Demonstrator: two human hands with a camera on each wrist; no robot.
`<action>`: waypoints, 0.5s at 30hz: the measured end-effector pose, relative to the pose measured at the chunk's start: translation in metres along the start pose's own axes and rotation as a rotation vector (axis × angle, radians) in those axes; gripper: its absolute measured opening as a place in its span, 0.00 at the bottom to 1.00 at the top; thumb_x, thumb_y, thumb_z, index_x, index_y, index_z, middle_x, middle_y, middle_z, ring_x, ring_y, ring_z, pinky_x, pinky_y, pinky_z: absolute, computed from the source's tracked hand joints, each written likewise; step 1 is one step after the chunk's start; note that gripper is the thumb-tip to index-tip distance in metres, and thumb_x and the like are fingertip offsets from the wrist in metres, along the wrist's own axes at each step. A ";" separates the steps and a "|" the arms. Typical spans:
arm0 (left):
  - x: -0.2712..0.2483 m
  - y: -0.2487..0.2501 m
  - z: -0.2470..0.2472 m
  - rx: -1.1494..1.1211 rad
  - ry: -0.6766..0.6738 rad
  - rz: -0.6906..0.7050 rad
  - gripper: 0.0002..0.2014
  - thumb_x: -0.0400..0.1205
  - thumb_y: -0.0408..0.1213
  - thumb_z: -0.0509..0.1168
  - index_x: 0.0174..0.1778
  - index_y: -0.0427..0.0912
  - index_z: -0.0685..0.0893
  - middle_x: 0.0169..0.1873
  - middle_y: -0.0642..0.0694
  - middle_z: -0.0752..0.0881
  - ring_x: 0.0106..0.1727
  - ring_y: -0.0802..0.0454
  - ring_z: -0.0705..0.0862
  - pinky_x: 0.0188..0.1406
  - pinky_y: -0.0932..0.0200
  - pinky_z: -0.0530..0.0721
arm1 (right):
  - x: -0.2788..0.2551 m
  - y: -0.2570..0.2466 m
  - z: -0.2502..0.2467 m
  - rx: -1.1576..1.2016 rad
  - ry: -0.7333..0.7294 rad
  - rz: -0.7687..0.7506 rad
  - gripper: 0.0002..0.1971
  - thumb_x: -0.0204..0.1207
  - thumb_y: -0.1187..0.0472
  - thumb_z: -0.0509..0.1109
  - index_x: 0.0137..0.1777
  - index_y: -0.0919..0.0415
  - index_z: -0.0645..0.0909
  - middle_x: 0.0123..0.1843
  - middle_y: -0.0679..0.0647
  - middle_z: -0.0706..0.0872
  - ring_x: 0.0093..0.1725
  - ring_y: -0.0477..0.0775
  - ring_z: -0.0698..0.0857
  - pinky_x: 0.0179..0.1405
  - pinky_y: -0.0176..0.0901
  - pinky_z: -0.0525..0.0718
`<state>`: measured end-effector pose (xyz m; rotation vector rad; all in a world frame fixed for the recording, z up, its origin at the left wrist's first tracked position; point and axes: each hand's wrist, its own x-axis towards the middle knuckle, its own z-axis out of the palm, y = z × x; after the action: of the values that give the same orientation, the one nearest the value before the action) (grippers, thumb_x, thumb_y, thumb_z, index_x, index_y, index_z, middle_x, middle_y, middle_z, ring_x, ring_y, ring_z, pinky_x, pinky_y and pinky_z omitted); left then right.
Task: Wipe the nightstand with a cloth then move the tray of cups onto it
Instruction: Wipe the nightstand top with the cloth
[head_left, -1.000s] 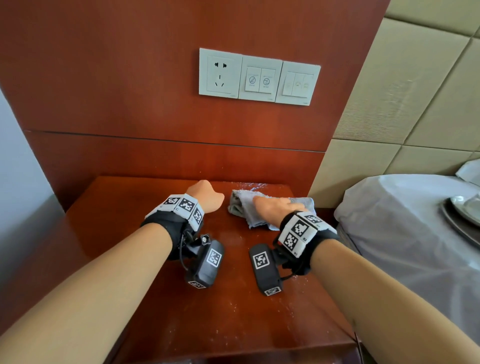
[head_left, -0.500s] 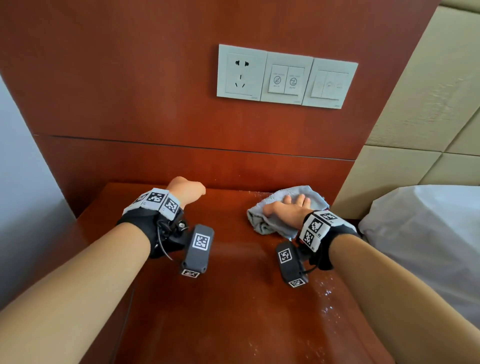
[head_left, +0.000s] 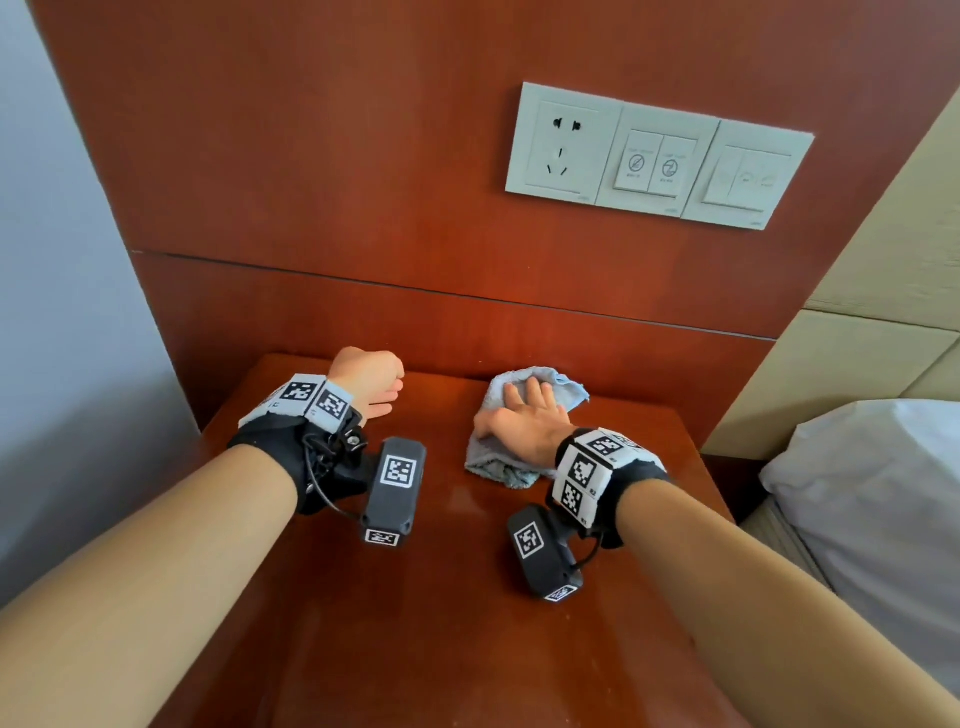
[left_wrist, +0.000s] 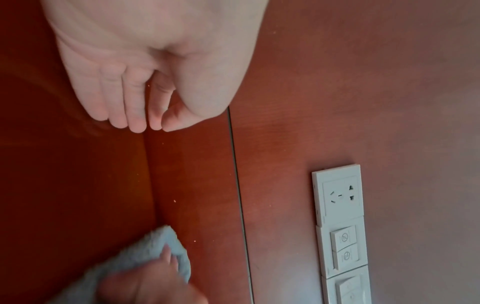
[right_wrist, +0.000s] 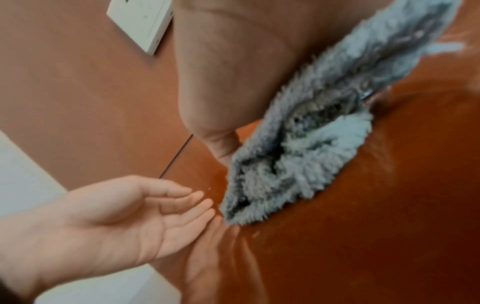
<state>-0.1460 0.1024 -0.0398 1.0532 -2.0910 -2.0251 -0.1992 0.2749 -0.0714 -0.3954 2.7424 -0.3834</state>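
The reddish wooden nightstand fills the lower head view. A blue-grey fluffy cloth lies bunched near its back edge, right of centre. My right hand presses flat on the cloth with fingers straight, pointing at the wall. In the right wrist view the cloth bulges out from under my palm. My left hand hovers at the back left of the top, fingers loosely curled, holding nothing; its relaxed fingers almost reach the cloth's edge. The tray of cups is out of view.
A wood wall panel rises right behind the nightstand, with a white socket and switch plate on it. A bed with white sheet stands to the right, a padded headboard above it. Small crumbs dot the back.
My right hand has turned on the cloth from pointing left to pointing at the wall, keeping it near the back edge. My head has turned left, so the tray on the bed has left view.
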 end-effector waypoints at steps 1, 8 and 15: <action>-0.001 -0.002 -0.004 -0.005 0.004 0.019 0.07 0.82 0.27 0.61 0.54 0.31 0.80 0.42 0.39 0.84 0.50 0.45 0.84 0.57 0.52 0.83 | 0.001 -0.013 0.005 -0.008 -0.014 -0.033 0.48 0.63 0.32 0.59 0.82 0.55 0.57 0.86 0.59 0.47 0.85 0.61 0.40 0.82 0.63 0.47; 0.004 -0.009 -0.072 -0.065 0.106 0.024 0.14 0.83 0.28 0.60 0.63 0.27 0.79 0.58 0.32 0.85 0.55 0.42 0.84 0.51 0.52 0.84 | 0.008 -0.091 0.027 -0.097 -0.083 -0.186 0.40 0.78 0.33 0.48 0.86 0.53 0.46 0.87 0.57 0.38 0.85 0.57 0.35 0.84 0.60 0.40; 0.017 -0.025 -0.140 -0.160 0.238 -0.050 0.08 0.84 0.29 0.57 0.54 0.32 0.80 0.60 0.34 0.84 0.52 0.45 0.82 0.52 0.53 0.82 | 0.018 -0.159 0.049 -0.158 -0.133 -0.284 0.37 0.81 0.35 0.45 0.86 0.53 0.46 0.87 0.57 0.36 0.85 0.58 0.34 0.84 0.61 0.39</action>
<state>-0.0813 -0.0255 -0.0488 1.2588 -1.7733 -1.9396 -0.1619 0.1114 -0.0718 -0.8264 2.5978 -0.2014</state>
